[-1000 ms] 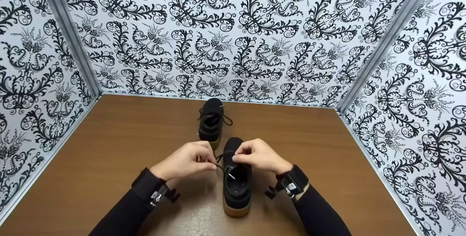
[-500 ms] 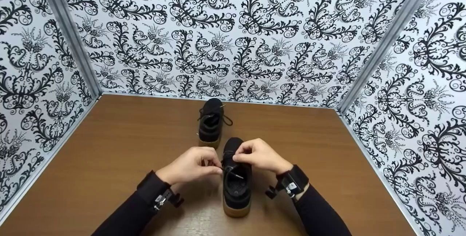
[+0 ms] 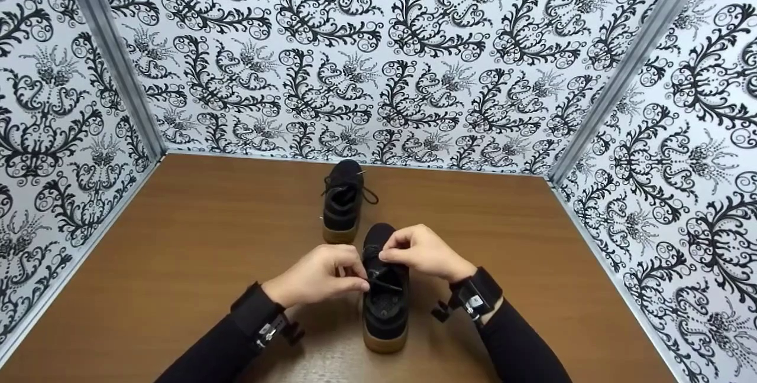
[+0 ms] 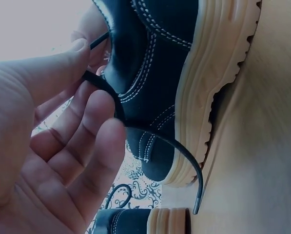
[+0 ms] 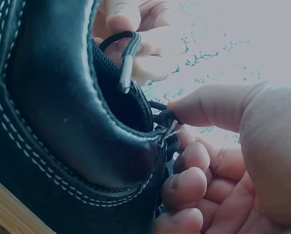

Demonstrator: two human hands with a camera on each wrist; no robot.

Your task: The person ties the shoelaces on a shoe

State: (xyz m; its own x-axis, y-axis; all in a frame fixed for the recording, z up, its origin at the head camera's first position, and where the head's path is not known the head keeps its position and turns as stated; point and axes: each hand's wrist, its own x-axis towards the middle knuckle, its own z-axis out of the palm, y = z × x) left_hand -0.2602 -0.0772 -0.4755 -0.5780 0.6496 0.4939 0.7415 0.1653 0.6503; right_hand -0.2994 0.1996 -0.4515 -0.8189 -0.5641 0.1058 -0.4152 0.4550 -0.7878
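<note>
The nearer black shoe (image 3: 384, 327), with its tan sole, stands on the table with its toe pointing away. At its left side my left hand (image 3: 322, 276) pinches a dark shoelace (image 4: 160, 134) between thumb and forefinger. One end hangs down beside the sole in the left wrist view. In the right wrist view another lace end with a pale tip (image 5: 126, 73) bends over the shoe opening. My right hand (image 3: 427, 255) pinches the lacing at the top of the tongue, where a small loop or knot (image 5: 168, 117) shows. The exact lace path between the hands is partly hidden.
A matching black shoe (image 3: 342, 211) stands farther back and slightly left, its laces loose at the sides. The brown wooden table (image 3: 225, 211) is bounded by patterned white walls (image 3: 378, 75) at the back and both sides.
My left hand has moved right and a little nearer, carrying the lace end across the shoe opening. My right hand stays almost still at the lacing.
</note>
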